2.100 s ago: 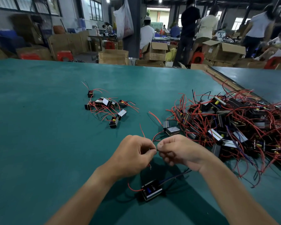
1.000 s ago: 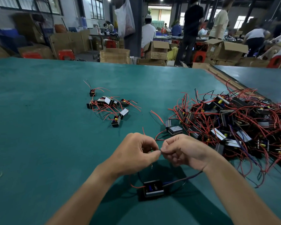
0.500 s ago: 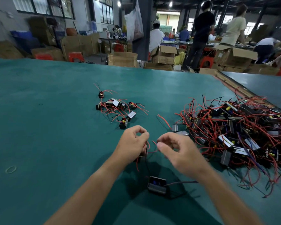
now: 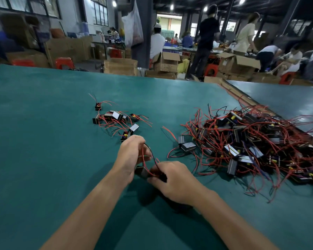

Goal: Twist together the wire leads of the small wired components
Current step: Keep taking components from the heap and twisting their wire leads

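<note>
Left hand (image 4: 132,157) pinches thin red and black wire leads (image 4: 150,152) in curled fingers. Right hand (image 4: 172,181), fingers curled, grips the small black boxy component (image 4: 141,171) near the green desk's (image 4: 43,141) front middle. Small cluster (image 4: 116,118) mid-desk looks done. Large tangled heap (image 4: 251,141) by the right edge suggests most remains.

Bench (image 4: 43,141) was topped with matt green sheet, neighbouring bench (image 4: 287,98) was glossier — it mirrored the lights, small components (image 4: 188,146) showed shiny silvery faces, leads (image 4: 167,131) wore smooth red plastic insulation, cardboard boxes (image 4: 120,66) looked matt brown, hanging bag (image 4: 133,27) was thin, translucent plastic.
</note>
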